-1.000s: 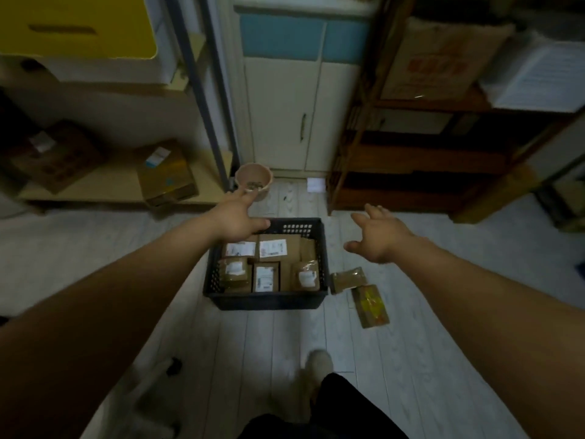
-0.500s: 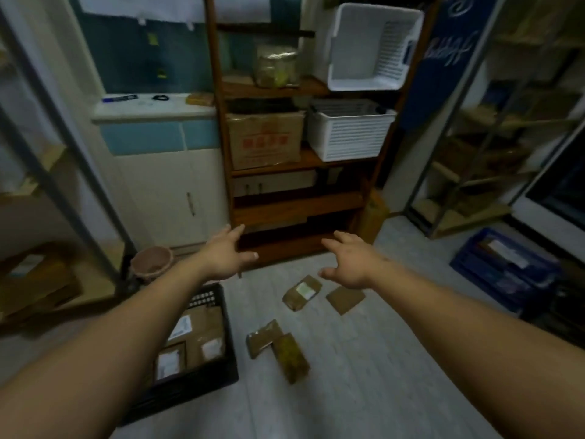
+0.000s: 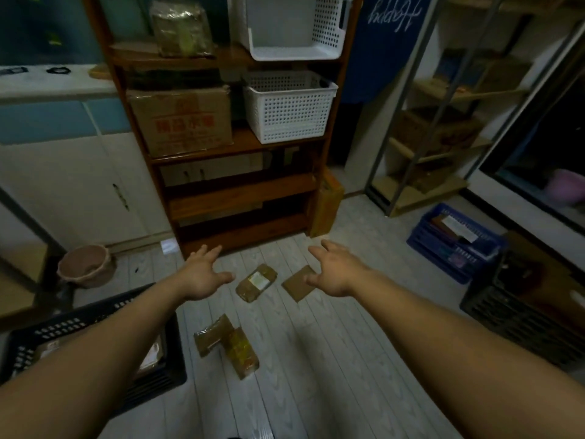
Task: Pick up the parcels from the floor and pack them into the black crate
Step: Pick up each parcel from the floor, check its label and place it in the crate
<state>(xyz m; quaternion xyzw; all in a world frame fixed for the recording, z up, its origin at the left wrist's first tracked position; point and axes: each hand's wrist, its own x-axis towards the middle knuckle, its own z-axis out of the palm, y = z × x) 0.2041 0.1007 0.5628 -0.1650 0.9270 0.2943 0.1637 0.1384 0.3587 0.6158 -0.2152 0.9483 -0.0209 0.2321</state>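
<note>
Four parcels lie on the pale plank floor (image 3: 316,359). Between the two hands, a brown parcel with a printed label (image 3: 256,282) lies just off the left hand's thumb. Beside it a flat brown parcel (image 3: 297,285) lies under the right hand's thumb, which overlaps its edge in this view; whether they touch cannot be told. Nearer the person than both hands, between the forearms, a plastic-wrapped brown parcel (image 3: 212,335) lies touching a parcel bound in yellow tape (image 3: 242,351).

The left hand (image 3: 202,277) is held out, palm down, with its fingers straight and spread, gripping nothing. The right hand (image 3: 335,274) reaches forward the same way, fingers relaxed and apart, empty.

The black crate (image 3: 63,326) stands on the floor under and outside the left forearm, which hides much of it. Inside, by the forearm, a bit of a packed parcel (image 3: 152,358) with a white label shows.

Beyond the fingertips of both hands stands a wooden shelf unit (image 3: 240,198). It carries a cardboard box (image 3: 180,122) with red print, a white perforated basket (image 3: 288,106) next to it, and a second white basket (image 3: 294,23) one level higher. Beyond and outside the left hand a pink pot (image 3: 85,264) sits on the floor before a white cabinet (image 3: 79,191). Well out past the right hand sits a blue crate (image 3: 452,245), and nearer, outside the right forearm, a dark crate (image 3: 519,312).
</note>
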